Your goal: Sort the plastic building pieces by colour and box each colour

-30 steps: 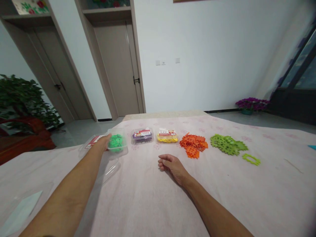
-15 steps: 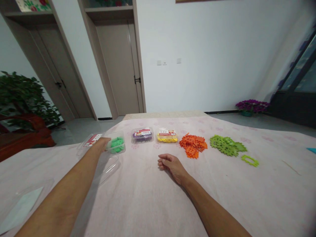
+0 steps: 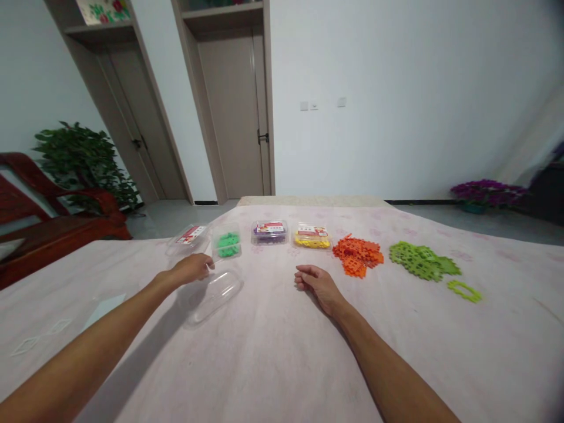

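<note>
My left hand lies with curled fingers at the far left end of an empty clear plastic box and seems to grip its edge. Just beyond it stands an open clear box of green pieces, its labelled lid folded out to the left. My right hand rests on the pink cloth at the middle, fingers loosely curled, with nothing in it. Further along the row are a closed box of purple pieces, a closed box of yellow pieces, a loose orange pile and a lime green pile.
A single lime green frame piece lies right of the lime pile. A flat clear sheet lies on the cloth at the left. Off the table's left stand a red wooden chair and a leafy plant. Two closed doors are behind.
My left hand has let go of the green box and drawn back to the empty clear box. My head turned left, shifting everything to the right. My right hand stayed put.
</note>
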A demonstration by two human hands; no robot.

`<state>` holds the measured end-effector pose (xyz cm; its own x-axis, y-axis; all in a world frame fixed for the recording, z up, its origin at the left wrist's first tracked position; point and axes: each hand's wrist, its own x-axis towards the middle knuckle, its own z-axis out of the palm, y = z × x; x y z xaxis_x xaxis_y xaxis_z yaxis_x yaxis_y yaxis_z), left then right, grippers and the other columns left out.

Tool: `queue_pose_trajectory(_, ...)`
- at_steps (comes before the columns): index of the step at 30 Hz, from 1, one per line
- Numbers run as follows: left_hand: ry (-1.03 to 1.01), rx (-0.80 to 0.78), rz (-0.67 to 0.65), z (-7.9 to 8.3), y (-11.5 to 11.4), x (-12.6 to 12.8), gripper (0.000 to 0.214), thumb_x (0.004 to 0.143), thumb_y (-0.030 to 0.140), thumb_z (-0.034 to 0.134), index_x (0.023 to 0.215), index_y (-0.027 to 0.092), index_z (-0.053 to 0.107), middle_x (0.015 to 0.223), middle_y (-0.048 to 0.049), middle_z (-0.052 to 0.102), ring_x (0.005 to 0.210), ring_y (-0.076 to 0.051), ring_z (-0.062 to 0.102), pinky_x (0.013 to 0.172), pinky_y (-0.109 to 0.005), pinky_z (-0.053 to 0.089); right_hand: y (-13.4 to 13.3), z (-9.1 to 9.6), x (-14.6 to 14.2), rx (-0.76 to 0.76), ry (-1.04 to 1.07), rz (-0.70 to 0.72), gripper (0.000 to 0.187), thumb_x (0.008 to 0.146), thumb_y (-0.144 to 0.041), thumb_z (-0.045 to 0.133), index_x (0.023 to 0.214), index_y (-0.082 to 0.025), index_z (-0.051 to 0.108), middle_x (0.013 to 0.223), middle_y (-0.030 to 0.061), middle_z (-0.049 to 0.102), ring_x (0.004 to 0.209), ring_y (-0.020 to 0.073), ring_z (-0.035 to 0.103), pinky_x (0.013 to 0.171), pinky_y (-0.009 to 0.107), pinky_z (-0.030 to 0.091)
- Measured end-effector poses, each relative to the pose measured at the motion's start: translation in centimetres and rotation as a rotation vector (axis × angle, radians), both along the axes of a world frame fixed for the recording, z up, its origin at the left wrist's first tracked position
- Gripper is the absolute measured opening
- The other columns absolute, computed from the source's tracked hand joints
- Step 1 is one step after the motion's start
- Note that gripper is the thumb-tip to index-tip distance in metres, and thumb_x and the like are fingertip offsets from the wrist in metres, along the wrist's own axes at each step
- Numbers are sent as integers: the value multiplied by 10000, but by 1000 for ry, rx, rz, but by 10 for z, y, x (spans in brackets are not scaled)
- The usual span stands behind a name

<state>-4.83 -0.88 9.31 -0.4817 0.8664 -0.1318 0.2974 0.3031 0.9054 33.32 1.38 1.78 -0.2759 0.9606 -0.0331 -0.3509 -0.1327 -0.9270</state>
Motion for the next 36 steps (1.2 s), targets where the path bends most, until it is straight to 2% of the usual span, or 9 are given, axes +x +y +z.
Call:
queue_pose_trajectory(7, -14, 75, -461, -6, 2, 104, 244, 552, 35, 765, 712, 217, 736, 676, -46, 706, 796, -263, 686, 740, -290, 489, 0, -5, 0, 44, -11, -36, 428, 699, -438, 791, 1004, -157, 685, 961, 92, 688, 774, 164, 640, 724, 315, 512)
queue_pose_trajectory(10, -135, 177, -481, -6, 11, 138, 303, 543, 55, 799, 802, 207, 752, 780, -62, 739, 885, -278, 692, 799, -314, 507, -1, -6, 3, 102, -17, -64, 519, 755, -591, 704, 1091, -196, 682, 1127, 110, 674, 919, 191, 642, 784, 310, 510)
queue_pose_trajectory(13, -160, 288, -391, -18, 17, 145, 339, 528, 155, 854, 848, 208, 755, 924, -81, 759, 995, -304, 677, 873, -355, 518, -3, -7, 6, 141, -46, -100, 569, 774, -659, 643, 1109, -201, 680, 1165, 114, 671, 1007, 205, 624, 825, 306, 500)
queue_pose_trajectory(16, -125, 323, -254, -39, 15, 130, 303, 625, 330, 830, 892, 208, 755, 996, -93, 754, 1075, -301, 648, 908, -357, 511, -3, -8, 7, 163, -69, -124, 559, 779, -660, 634, 1069, -185, 692, 1107, 114, 687, 952, 197, 629, 808, 307, 495)
queue_pose_trajectory(19, -111, 383, -124, -52, 4, 105, 328, 814, 461, 650, 988, 197, 737, 1047, -104, 748, 1043, -268, 660, 937, -373, 497, -4, -7, 5, 183, -116, -115, 499, 787, -612, 654, 1019, -174, 711, 997, 104, 704, 824, 177, 623, 749, 302, 484)
queue_pose_trajectory(24, 240, 396, 175, -42, -20, 53, 176, 834, 248, 593, 964, 236, 711, 1042, -70, 725, 1045, -249, 642, 960, -372, 480, -3, -5, 4, 224, -288, -123, 423, 751, -534, 709, 963, -171, 749, 891, 87, 717, 738, 186, 597, 723, 329, 468)
queue_pose_trajectory(28, 395, 329, 447, -37, -38, 5, 321, 752, 163, 623, 1065, 227, 658, 1231, -156, 607, 1278, -354, 475, 1072, -505, 352, 4, -9, 3, 253, -357, -104, 377, 741, -464, 710, 973, -168, 747, 800, 54, 698, 711, 186, 579, 709, 331, 454)
queue_pose_trajectory(33, 759, -43, 605, -50, -53, -62, 489, 782, 270, 592, 1263, 199, 545, 1503, -244, 373, 1443, -409, 217, 1098, -641, 172, 2, -9, 3, 267, -399, -110, 357, 746, -414, 695, 995, -161, 731, 812, 52, 694, 715, 188, 576, 707, 339, 443)
queue_pose_trajectory(36, 731, -305, 664, -62, -64, -110, 552, 775, 425, 581, 1274, 192, 533, 1536, -293, 308, 1465, -473, 101, 1037, -754, 87, 0, -6, 2, 265, -408, -118, 345, 737, -399, 693, 982, -158, 731, 820, 57, 697, 718, 189, 575, 710, 342, 440)
